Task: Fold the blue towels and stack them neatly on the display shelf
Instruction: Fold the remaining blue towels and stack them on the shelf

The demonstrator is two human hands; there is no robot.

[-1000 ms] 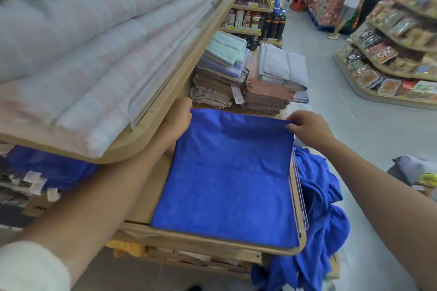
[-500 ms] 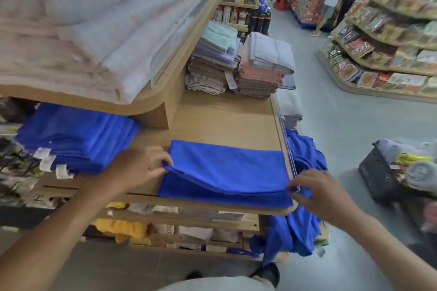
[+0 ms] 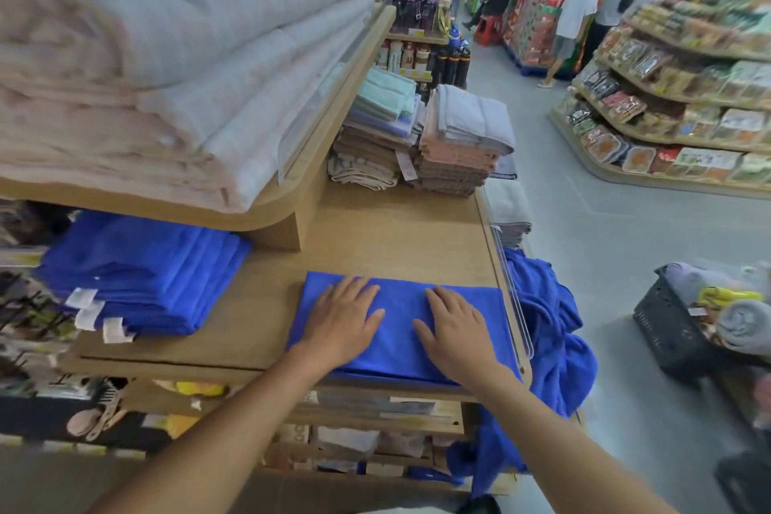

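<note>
A folded blue towel (image 3: pixel 398 328) lies near the front right edge of the wooden display shelf (image 3: pixel 375 238). My left hand (image 3: pixel 344 319) presses flat on its left half with fingers spread. My right hand (image 3: pixel 454 328) presses flat on its right half. To the left, under the upper shelf, sits a stack of folded blue towels (image 3: pixel 142 271) with white tags. Loose unfolded blue towels (image 3: pixel 546 338) hang in a heap off the shelf's right end.
An upper shelf (image 3: pixel 267 217) with thick pale blankets overhangs the left. Stacks of grey, pink and brown towels (image 3: pixel 454 146) stand at the back. A clear plastic guard (image 3: pixel 511 288) lines the right edge. A dark basket (image 3: pixel 684 330) sits on the aisle floor; shoppers stand far back.
The towel went from spread out to folded in half towards me. Both hands let go of its edges and now lie flat on top of it.
</note>
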